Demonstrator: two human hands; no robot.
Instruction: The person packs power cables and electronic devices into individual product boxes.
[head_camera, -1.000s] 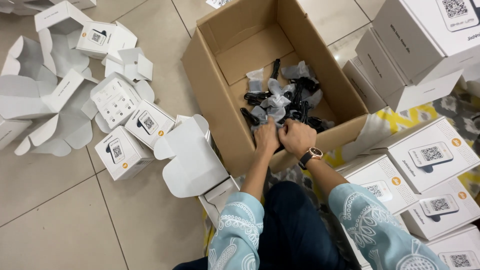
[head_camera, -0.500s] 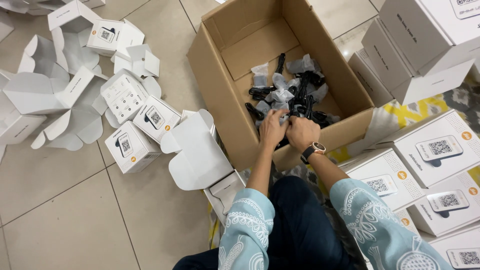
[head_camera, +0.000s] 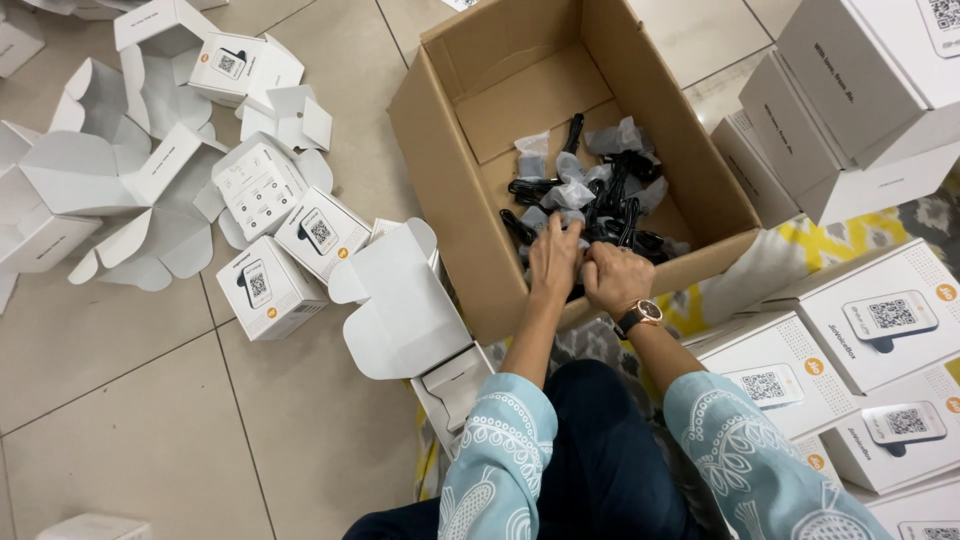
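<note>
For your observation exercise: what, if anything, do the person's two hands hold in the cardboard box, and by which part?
Both the left hand and right hand reach into the black cables and small bags in the cardboard box. Their fingers are hidden, so any hold cannot be told.

bright even indoor light, soft shadows, sharp focus, slight wide-angle edge distortion.

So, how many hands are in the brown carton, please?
2: the left hand rests on the bagged black cables by the near wall of the carton; the right hand, wearing a wristwatch, is just beside it.
</note>
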